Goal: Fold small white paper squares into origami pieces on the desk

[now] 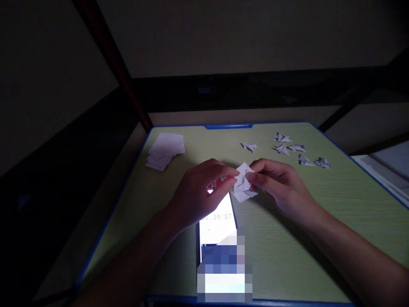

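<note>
A small white sheet of folded paper [243,187] is held up between my two hands above the middle of the table. My right hand [281,181] pinches its right side, with the thumb lying across the front. On the left edge of the paper, the thumb and fingertips of my left hand [204,187] close in a pinch. Creases and small flaps show on the face turned toward me. Beneath the left hand lies a lit phone [217,230] showing timer digits; the hand hides its upper part, and its lower part is pixelated.
A stack of loose paper sheets [168,146] lies at the back left of the green table [128,238]. Several folded paper figures [281,149] are spread at the back right, with one folded figure [249,146] apart from them. A blue rim [228,126] borders the tabletop.
</note>
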`<state>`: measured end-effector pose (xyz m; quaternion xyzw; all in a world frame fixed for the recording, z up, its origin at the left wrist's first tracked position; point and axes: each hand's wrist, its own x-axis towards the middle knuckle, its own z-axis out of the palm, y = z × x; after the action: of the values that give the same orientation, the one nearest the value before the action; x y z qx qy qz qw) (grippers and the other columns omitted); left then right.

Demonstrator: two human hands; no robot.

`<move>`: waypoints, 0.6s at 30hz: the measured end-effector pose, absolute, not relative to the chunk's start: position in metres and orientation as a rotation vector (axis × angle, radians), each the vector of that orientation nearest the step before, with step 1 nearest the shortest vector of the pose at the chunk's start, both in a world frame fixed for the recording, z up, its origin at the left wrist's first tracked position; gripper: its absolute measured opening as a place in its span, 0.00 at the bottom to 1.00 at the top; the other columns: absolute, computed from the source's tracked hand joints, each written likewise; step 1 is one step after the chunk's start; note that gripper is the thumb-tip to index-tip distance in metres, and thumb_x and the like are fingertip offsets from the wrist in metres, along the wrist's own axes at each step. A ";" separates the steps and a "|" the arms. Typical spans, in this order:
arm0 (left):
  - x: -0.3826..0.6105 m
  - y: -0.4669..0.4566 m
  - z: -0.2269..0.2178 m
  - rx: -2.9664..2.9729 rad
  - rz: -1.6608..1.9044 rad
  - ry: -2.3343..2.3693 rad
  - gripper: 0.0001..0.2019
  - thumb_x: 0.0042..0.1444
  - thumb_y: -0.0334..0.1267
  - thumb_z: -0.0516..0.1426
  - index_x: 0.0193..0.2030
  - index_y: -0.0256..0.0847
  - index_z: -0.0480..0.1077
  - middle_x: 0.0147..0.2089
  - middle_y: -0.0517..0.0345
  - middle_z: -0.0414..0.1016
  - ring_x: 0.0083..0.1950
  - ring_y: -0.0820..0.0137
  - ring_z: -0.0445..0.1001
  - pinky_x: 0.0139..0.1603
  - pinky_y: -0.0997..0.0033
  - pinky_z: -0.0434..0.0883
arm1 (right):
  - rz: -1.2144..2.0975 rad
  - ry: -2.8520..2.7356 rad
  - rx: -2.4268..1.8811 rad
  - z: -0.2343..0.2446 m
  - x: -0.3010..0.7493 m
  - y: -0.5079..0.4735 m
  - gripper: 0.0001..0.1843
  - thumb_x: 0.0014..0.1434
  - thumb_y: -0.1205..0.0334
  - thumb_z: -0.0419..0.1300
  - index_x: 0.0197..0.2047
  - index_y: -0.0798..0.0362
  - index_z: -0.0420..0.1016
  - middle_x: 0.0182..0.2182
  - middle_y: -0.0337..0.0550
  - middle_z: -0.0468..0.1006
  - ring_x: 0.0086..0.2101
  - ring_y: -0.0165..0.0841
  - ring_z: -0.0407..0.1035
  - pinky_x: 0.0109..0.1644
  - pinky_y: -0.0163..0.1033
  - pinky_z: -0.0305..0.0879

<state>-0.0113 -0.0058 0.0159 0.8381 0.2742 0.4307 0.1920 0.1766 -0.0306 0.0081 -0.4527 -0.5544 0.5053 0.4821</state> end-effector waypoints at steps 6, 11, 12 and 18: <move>-0.011 -0.004 0.013 2.296 1.195 0.796 0.03 0.55 0.30 0.57 0.37 0.39 0.70 0.33 0.60 0.72 0.29 0.79 0.67 0.28 0.78 0.66 | 1.240 -1.383 -1.080 0.007 0.177 -0.030 0.09 0.55 0.59 0.61 0.27 0.54 0.70 0.21 0.35 0.66 0.23 0.26 0.59 0.25 0.35 0.51; -0.009 -0.005 0.013 2.155 1.212 0.851 0.03 0.53 0.29 0.58 0.35 0.38 0.70 0.32 0.60 0.72 0.28 0.78 0.67 0.27 0.78 0.67 | 1.249 -1.427 -1.072 0.010 0.175 -0.032 0.09 0.55 0.59 0.60 0.27 0.54 0.69 0.22 0.36 0.67 0.23 0.27 0.60 0.25 0.35 0.51; -0.009 -0.006 0.013 2.099 1.199 0.867 0.03 0.52 0.29 0.58 0.34 0.38 0.70 0.32 0.60 0.72 0.28 0.78 0.69 0.27 0.78 0.67 | 1.249 -1.436 -1.073 0.011 0.175 -0.033 0.10 0.55 0.59 0.60 0.27 0.54 0.68 0.22 0.36 0.67 0.23 0.27 0.60 0.25 0.35 0.51; -0.005 -0.006 0.009 1.812 1.033 0.871 0.09 0.51 0.31 0.58 0.40 0.38 0.69 0.35 0.56 0.76 0.33 0.73 0.74 0.32 0.75 0.73 | 1.242 -1.497 -1.078 0.012 0.173 -0.034 0.09 0.56 0.59 0.59 0.27 0.55 0.68 0.22 0.37 0.67 0.23 0.27 0.59 0.25 0.35 0.52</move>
<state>-0.0052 -0.0064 0.0092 0.7251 0.3485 0.4135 0.4265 0.1730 -0.0343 0.0123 -0.4345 -0.6035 0.5007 0.4430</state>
